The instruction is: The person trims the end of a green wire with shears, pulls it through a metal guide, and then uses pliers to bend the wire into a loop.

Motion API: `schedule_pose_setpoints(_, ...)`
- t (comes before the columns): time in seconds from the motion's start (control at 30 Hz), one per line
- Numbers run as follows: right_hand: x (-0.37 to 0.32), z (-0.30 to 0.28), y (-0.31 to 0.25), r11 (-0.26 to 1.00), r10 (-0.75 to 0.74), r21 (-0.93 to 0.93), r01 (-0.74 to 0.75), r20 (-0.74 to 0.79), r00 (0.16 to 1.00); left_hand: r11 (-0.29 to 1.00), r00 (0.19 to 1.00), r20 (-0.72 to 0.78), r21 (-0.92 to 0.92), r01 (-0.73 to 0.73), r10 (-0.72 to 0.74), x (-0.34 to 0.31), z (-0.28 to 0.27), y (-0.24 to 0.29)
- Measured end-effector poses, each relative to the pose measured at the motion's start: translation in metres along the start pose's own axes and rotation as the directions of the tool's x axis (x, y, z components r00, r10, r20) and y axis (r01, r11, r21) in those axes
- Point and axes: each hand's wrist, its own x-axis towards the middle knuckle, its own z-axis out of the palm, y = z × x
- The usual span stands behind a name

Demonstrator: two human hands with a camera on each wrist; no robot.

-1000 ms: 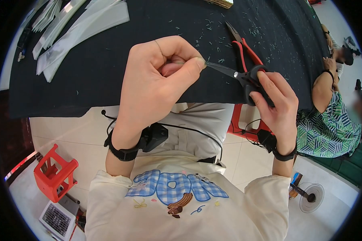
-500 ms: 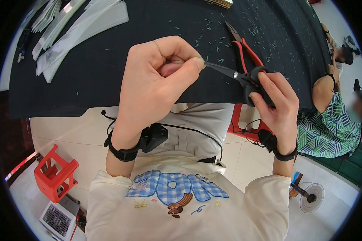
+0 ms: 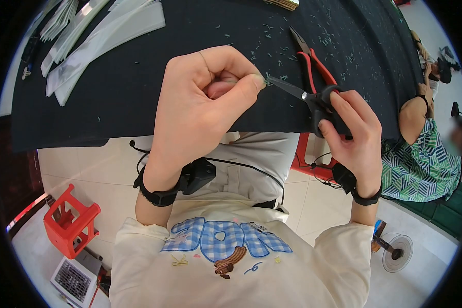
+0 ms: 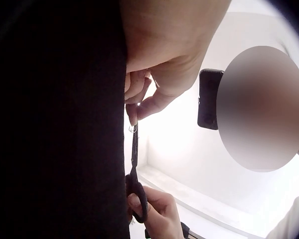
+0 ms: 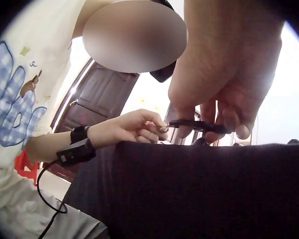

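Thumb and index finger of my left hand (image 3: 205, 102) pinch a tiny tuft of thin green strands (image 3: 268, 79); most of what is pinched lies hidden in the fingers. Black-handled scissors (image 3: 318, 105) are gripped by my right hand (image 3: 357, 126), fingers and thumb through the handle loops. Their blades point left, with the tips right at the green strands. In the left wrist view the scissors (image 4: 141, 201) reach up toward the pinching fingertips, close beside the dark cloth. Seen from the right wrist, both hands work just above the cloth's edge.
Red-handled pliers (image 3: 313, 61) lie on the black cloth (image 3: 123, 113) just beyond the scissors. Small green clippings (image 3: 323, 38) are scattered around them. Clear plastic sleeves (image 3: 108, 43) are at the far left, a cardboard stack (image 3: 285, 4) at the back. Another person sits at right.
The scissors have shifted slightly right, and my left fingertips have moved a little the same way. More green strands now stick out at the left fingertips. The pliers stay in place.
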Motion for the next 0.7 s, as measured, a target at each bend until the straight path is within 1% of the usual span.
schedule_pose_setpoints(0.07, -0.0003, -0.0004, -0.0002, 1.0, 0.027, 0.014, -0.028, 0.024, 0.999, 1.0, 1.0, 0.0, -0.003, 0.0, 0.0, 0.0, 0.0001, 0.0002)
schedule_pose_setpoints(0.2, -0.0009, -0.0007, 0.0012, 0.999, 0.05, 0.009, -0.05, 0.011, 0.999, 1.0, 1.0, -0.005, 0.008, 0.003, -0.003, -0.0004, 0.0005, 0.0007)
schedule_pose_setpoints(0.27, -0.0009, -0.0023, 0.001, 0.999, 0.035, 0.008, -0.035, 0.034, 0.999, 1.0, 1.0, -0.006, 0.009, 0.006, -0.006, -0.0006, 0.0007, 0.0009)
schedule_pose_setpoints(0.7, 0.0015, -0.005, 0.0038, 1.0, -0.026, -0.002, 0.026, 0.064, 0.998, 1.0, 1.0, -0.005, 0.0, 0.018, -0.018, -0.0007, 0.0005, 0.0018)
